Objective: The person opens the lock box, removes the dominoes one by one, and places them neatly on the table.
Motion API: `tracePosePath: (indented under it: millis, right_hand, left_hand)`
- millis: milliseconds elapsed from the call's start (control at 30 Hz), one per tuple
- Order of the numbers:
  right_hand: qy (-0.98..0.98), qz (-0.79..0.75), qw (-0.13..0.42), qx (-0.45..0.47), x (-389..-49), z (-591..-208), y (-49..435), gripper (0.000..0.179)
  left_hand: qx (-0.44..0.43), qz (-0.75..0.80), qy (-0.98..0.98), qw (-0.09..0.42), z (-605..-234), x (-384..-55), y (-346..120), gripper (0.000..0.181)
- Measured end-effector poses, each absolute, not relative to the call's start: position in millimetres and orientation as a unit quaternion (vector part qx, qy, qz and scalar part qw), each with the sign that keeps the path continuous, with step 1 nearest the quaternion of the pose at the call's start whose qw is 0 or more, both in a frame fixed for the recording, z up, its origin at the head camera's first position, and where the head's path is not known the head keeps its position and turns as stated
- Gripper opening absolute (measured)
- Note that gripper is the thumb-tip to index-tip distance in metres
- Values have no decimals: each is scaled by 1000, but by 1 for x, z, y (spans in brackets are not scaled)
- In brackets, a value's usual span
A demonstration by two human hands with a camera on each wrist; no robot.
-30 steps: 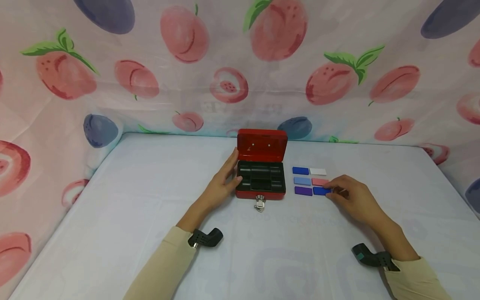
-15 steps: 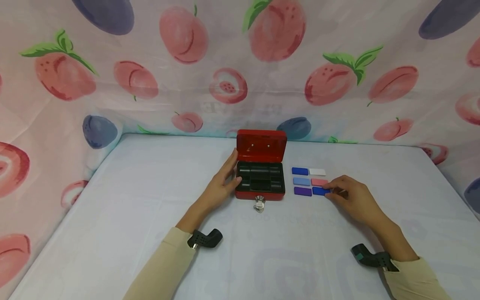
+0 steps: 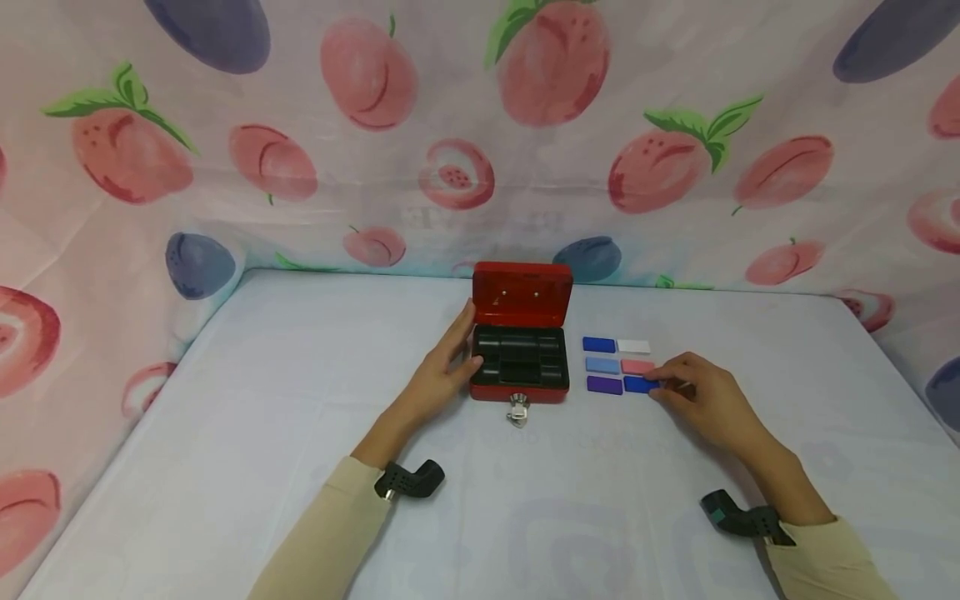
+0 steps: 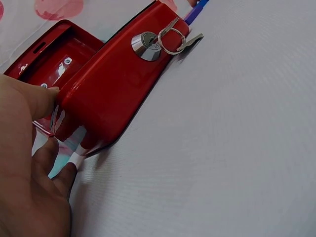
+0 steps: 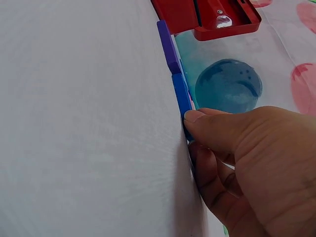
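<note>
A small red cash box (image 3: 542, 395) stands on the white table with its lid raised and a black compartment tray (image 3: 517, 342) inside. Along its left side lies my left hand (image 3: 427, 385), fingers fairly straight against the outer wall, thumb tip on the rim. Keys on a ring (image 4: 180, 42) hang from the front lock (image 4: 146, 46). To the right of the box, my right hand (image 3: 708, 400) pinches the right end of a blue rectangular block (image 5: 181, 91) between thumb and fingers. The block still lies in line with a purple block (image 5: 169, 47).
Beyond the pinched block lie a pink block (image 3: 636, 366), a light blue block (image 3: 602, 365), a white block (image 3: 633, 346) and another blue block (image 3: 598, 344), in neat rows. A fruit-printed cloth (image 3: 300, 217) rises behind the table.
Both hands, the box and the blocks keep their places. The whole head view has shifted only slightly.
</note>
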State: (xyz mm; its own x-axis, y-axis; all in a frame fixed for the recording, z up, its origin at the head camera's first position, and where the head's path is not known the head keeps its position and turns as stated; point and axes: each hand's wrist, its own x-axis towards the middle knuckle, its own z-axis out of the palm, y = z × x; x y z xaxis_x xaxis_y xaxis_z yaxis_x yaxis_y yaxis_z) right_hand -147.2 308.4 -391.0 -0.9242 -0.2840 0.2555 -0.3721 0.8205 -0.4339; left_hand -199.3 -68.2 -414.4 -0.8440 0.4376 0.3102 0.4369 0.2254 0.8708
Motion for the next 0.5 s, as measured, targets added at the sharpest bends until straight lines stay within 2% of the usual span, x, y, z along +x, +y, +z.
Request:
tracePosePath:
  millis: [500]
  right_hand:
    - [-948, 250, 89, 175, -152, -391, 311, 31]
  left_hand:
    - [268, 553, 789, -3, -413, -200, -68, 71]
